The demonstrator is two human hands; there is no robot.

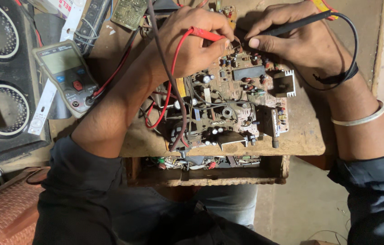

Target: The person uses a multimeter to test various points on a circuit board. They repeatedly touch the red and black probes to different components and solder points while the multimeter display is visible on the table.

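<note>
The left hand was closed around a red probe, gripped between thumb and fingers, its tip pointed down at the upper edge of the circuit board. The right hand was likewise closed on a black probe, held pen-fashion, its tip meeting the board just beside the red one. Whether either tip actually touched a solder point could not be told, as the fingers hid the contact.

The circuit board lay flat on a worn wooden surface, component side up, near the front edge. A finned heat sink stood at the board's right side, just below the right hand.

A red lead ran from the red probe in a loop across the board. A black lead curved from the black probe around the right wrist, which bore a pale bangle.

A multimeter with a grey display lay on the surface well to the left of the board, beside the left forearm. Further left stood a black speaker cabinet with two round grilles. A smaller green board lay at the surface's far edge.
</note>
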